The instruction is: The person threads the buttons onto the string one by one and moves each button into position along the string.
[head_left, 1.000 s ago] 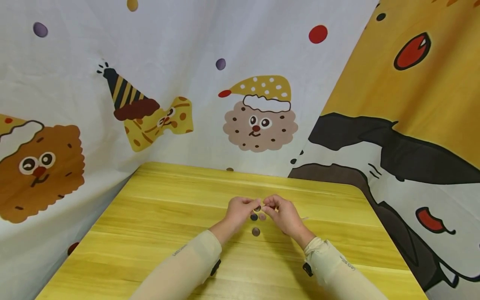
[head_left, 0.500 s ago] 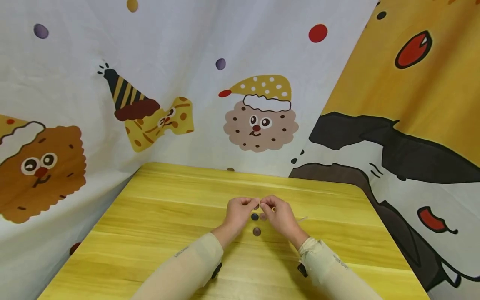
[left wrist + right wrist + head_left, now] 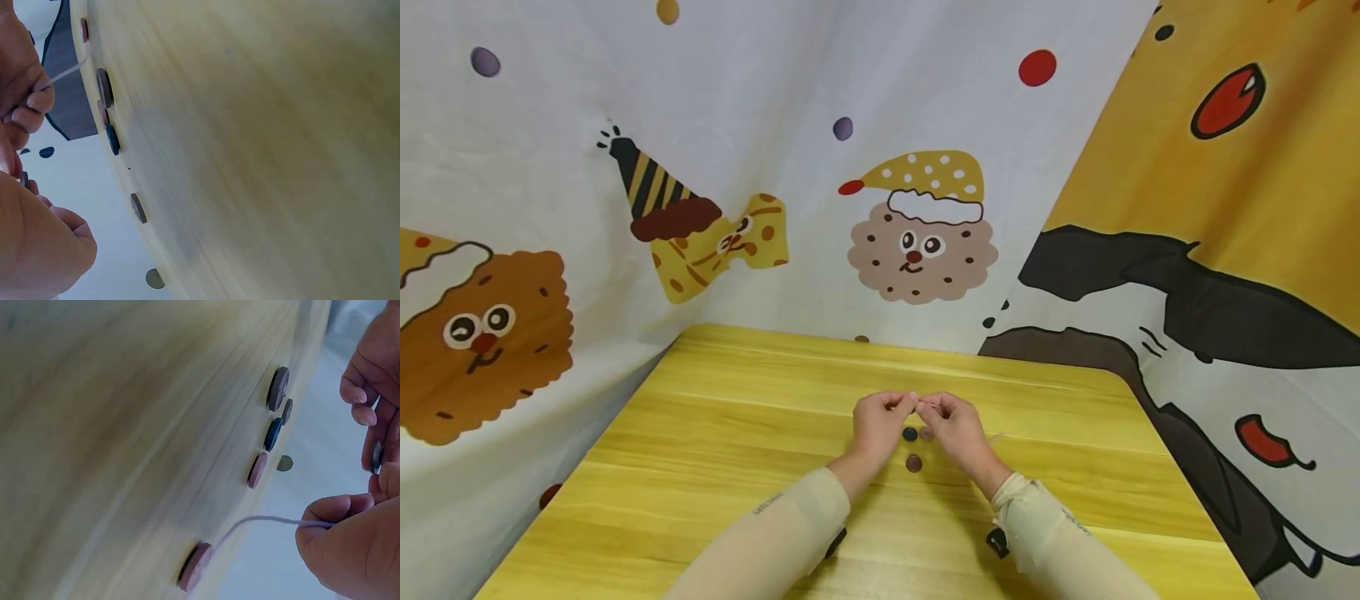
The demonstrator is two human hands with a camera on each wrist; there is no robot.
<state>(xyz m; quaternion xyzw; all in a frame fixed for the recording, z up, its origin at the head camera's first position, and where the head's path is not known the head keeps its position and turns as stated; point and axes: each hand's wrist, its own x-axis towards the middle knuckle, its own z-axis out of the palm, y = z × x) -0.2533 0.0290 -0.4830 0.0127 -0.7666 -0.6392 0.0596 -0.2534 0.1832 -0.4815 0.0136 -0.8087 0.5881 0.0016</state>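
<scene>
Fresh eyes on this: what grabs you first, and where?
Probably the beige cartoon biscuit on the white backdrop behind the table. Then the left hand and right hand, close together over the table, pale cord hanging from the right. Small discs lie below.

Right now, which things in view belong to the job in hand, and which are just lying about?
In the job:
Thin pale cord, held by the right hand
Flat dark round disc, pinched by the left hand

Lying about, possibly for later:
Dark blue round disc on the yellow wood-grain table
Four brownish or pinkish round discs, there too
</scene>
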